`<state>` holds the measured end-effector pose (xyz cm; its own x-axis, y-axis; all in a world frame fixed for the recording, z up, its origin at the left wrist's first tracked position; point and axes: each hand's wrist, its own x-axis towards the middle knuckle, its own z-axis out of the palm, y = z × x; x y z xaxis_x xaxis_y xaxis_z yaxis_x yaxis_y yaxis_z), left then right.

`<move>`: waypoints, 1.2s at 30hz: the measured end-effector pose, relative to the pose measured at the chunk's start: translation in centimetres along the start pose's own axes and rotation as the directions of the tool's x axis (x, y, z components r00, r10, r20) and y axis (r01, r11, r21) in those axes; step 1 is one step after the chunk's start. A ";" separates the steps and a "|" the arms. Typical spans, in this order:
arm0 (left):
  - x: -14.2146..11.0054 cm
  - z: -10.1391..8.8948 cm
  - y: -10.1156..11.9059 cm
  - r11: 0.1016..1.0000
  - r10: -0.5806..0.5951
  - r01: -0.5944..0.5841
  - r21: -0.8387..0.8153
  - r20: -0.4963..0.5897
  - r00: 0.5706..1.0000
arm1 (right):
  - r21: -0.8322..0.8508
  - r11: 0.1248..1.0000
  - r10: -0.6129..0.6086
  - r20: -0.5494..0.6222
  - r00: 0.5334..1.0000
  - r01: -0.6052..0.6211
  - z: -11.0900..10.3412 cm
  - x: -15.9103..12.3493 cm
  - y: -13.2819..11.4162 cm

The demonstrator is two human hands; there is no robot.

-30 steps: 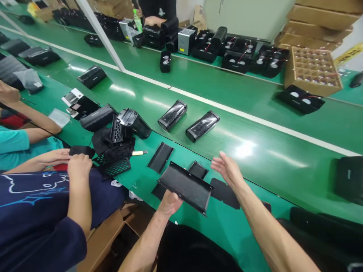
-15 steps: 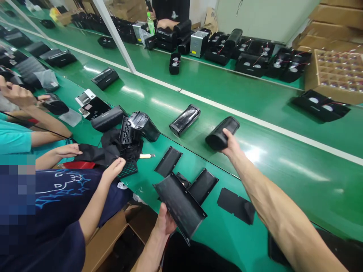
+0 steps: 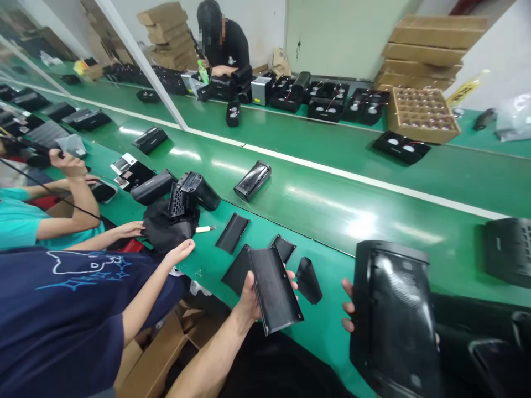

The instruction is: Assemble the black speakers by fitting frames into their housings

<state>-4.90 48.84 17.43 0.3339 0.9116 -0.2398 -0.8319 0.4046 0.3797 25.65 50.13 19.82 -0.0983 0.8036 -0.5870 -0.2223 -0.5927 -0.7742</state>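
My left hand grips a curved black plastic panel by its sides, hollow face up, above the green bench. At the lower right my right hand holds a black speaker housing close to me. Its glossy, recessed face is turned my way. Fingertips show at its left edge; the rest of that hand is hidden behind it. Under and beyond the left hand lie more black panels and a dark curved sheet.
A green conveyor carries another speaker housing. To my left, a co-worker's hands handle black cloth near a cutter. Further housings stand at right. A divided carton sits across the line.
My right hand has brought the speaker housing from over the conveyor toward me, lower right, turning its glossy face up. The panel in my left hand has tilted more upright. My view has swung right.
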 end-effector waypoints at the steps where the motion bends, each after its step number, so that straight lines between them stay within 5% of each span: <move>1: 0.2 -0.1 -0.5 1.000 -0.001 0.001 0.003 0.004 1.000 | 0.119 0.991 0.061 0.020 0.998 -0.063 -0.5 -1.2 0.5; 5: 0.5 0.3 -2.0 0.989 -0.074 0.073 0.127 0.001 0.997 | 0.335 0.928 0.164 0.024 0.986 -0.163 -1.7 -6.2 0.6; 9: 0.0 1.9 -3.1 0.970 -0.116 0.119 0.210 -0.025 0.993 | -0.028 1.000 -0.013 -0.083 0.996 0.011 0.9 -8.3 -1.3; 13: -0.2 2.9 -4.3 0.964 -0.120 0.118 0.238 -0.007 0.993 | -0.489 0.852 -0.191 0.038 0.981 0.186 3.7 -7.1 -2.4; 17: 0.1 2.5 -5.4 0.960 -0.136 0.121 0.251 0.044 0.990 | -0.706 0.663 -0.220 0.135 0.966 0.249 4.5 -5.6 -2.3; 23: 0.5 2.0 -6.3 0.965 -0.115 0.108 0.238 0.016 0.993 | -0.790 0.537 -0.205 0.218 0.954 0.296 4.8 -4.6 -2.4; 36: 0.7 2.0 -7.7 0.980 -0.052 0.050 0.195 0.006 0.999 | -0.867 0.428 -0.140 0.214 0.967 0.254 5.4 -3.8 -1.7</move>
<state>2.62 46.56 16.11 0.3794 0.8896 -0.2544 -0.7119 0.4563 0.5339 21.12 48.36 24.63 -0.2718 0.8715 -0.4082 0.7212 -0.0964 -0.6860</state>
